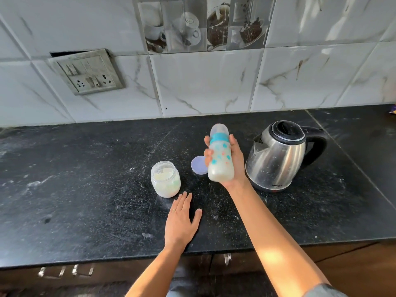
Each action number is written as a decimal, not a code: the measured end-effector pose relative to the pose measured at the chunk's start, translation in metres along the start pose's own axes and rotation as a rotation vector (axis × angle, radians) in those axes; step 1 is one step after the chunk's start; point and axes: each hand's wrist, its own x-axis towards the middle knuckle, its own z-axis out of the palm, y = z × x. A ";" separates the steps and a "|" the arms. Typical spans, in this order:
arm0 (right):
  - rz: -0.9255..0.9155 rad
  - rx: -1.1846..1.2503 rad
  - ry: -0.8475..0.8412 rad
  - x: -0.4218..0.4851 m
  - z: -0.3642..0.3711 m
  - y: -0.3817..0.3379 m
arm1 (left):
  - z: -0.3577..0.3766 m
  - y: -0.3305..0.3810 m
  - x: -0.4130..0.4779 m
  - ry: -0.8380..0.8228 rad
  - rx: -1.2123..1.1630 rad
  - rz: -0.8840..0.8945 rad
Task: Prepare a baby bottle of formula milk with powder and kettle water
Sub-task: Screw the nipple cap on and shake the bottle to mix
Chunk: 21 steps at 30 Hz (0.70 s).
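**Baby bottle** [220,159]: clear, printed with blue and pink marks, with a blue collar, a translucent cap and white liquid inside. It is held slightly tilted above the tabletop [85,189], between a lilac lid [198,165] and a steel kettle [278,155].

**Right hand** [237,161]: fingers and thumb curled round the bottle's body.

**Left hand** [181,221]: flat on the tabletop, fingers straight, thumb spread. It lies just in front of an open jar of white powder [165,180], apart from the bottle.

**Tabletop:** black speckled stone dusted with white.

**Behind:** marble-patterned wall tiles [203,82], a socket plate [86,71] and a band of coffee-cup picture tiles [203,24].
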 end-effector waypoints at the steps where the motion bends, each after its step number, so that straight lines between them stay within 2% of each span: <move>1: -0.012 0.111 0.027 0.001 -0.001 0.001 | 0.000 0.000 0.000 -0.002 0.002 0.000; 3: -0.028 0.161 -0.011 0.001 -0.003 0.000 | -0.001 0.000 -0.001 -0.005 -0.001 -0.004; 7: -0.045 -0.141 -0.236 -0.004 0.000 -0.002 | 0.000 0.000 -0.001 0.005 -0.011 -0.009; 8: -0.045 -0.139 -0.213 -0.003 0.005 -0.002 | 0.000 0.000 -0.001 0.006 -0.012 -0.008; 12: -0.101 0.192 -0.024 0.005 0.003 -0.004 | -0.001 0.000 -0.001 0.002 -0.011 -0.009; 17: -0.003 -0.102 -0.134 -0.005 0.005 0.001 | 0.000 0.001 -0.001 0.002 -0.011 -0.012; 21: -0.102 0.160 0.118 0.000 -0.001 0.002 | 0.000 0.000 0.000 -0.002 -0.011 -0.001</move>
